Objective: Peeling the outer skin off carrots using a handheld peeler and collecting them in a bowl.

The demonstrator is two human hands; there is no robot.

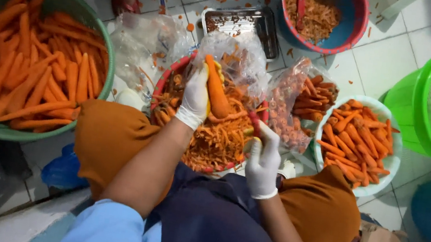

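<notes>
Gloved fingers around carrot

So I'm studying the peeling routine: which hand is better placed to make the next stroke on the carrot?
The right hand: it grips the red-handled peeler just below the long orange carrot, while the left hand is busy holding that carrot upright over the red basin of peelings.

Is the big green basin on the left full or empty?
Nearly full: the green basin holds a heap of peeled carrots reaching close to its rim.
</notes>
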